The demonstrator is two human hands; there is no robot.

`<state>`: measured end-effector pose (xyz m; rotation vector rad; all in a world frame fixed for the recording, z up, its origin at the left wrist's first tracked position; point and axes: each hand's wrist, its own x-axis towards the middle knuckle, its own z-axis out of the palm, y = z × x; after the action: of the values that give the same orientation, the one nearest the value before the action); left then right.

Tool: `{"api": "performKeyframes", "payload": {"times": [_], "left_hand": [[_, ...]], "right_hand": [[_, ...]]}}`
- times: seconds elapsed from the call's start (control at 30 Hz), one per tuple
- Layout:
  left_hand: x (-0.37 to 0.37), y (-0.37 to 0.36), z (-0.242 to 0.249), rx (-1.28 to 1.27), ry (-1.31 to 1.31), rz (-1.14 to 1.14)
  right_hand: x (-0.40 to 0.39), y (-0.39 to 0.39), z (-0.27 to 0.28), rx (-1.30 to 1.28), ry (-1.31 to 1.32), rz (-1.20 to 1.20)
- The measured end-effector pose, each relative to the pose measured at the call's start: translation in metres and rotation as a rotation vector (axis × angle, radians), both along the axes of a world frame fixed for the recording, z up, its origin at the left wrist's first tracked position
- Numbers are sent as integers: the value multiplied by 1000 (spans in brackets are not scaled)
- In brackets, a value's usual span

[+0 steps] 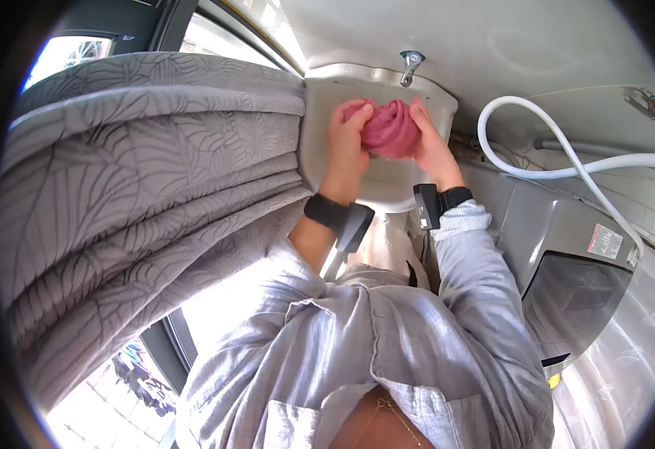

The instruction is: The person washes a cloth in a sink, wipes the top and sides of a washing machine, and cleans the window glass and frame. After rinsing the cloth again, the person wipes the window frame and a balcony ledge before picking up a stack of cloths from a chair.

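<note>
And here the left hand (348, 133), fingers curled, and the right hand (429, 136), only loosely bent, clasp a rounded, bunched rose-pink cloth (392, 135) between them, right over the off-white, scallop-edged basin (317, 160), near the shiny chrome tap (411, 66).

I wear a pale grey shirt (417, 322) with a buttoned front and chest pockets (292, 425), black wrist straps (323, 212) carrying dark boxy units (356, 229) (the right one bears a small white mark), and a thin gold necklace (384, 404).
</note>
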<state>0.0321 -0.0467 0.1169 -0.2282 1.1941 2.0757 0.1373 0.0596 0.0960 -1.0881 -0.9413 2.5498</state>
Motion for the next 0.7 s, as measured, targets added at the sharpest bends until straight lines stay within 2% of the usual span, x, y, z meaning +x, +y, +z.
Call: {"api": "performKeyframes", "payload": {"times": [0.03,0.13,0.17,0.3,0.37,0.47,0.5,0.6,0.7], "left_hand": [[6,-6,5,21,-13,3],[7,-24,7,71,-69,-29],[7,-32,3,83,-91,-46],[1,-54,10,141,-242,-347],[7,-66,52,175,-381,-449],[11,-61,53,344,-341,-391],[7,-59,38,345,-293,-397],[14,-62,74,39,-13,-191],[22,-63,89,43,295,-179]], "right_hand": [[1,-4,2,-87,37,-56],[3,-13,17,68,71,-7],[4,-18,26,116,64,-74],[-5,-37,66,348,96,-278],[-5,-47,81,414,131,-297],[1,-68,95,391,179,-288],[2,-74,97,362,200,-306],[5,-84,100,265,244,-392],[10,-87,100,193,303,-426]]}}
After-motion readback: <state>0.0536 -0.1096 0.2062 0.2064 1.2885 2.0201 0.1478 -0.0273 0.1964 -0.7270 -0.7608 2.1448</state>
